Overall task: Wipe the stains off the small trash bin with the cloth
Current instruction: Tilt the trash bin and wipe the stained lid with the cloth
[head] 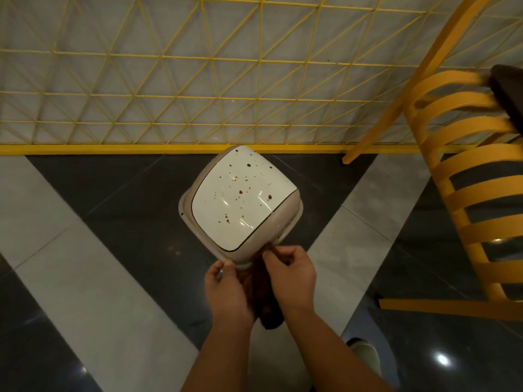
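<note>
A small beige trash bin (240, 196) with a white lid stands on the floor, seen from above; brown stain spots are scattered over the lid. My left hand (226, 290) grips the bin's near rim with thumb and fingers. My right hand (291, 278) pinches a dark brown cloth (266, 304) against the bin's near corner. The cloth hangs down between both hands, and much of it is hidden behind them.
A yellow wire-mesh fence (198, 80) with a solid yellow base rail runs just behind the bin. A yellow slatted chair (464, 171) stands to the right. The floor has dark and light glossy tiles. A shoe (365, 355) shows below my right arm.
</note>
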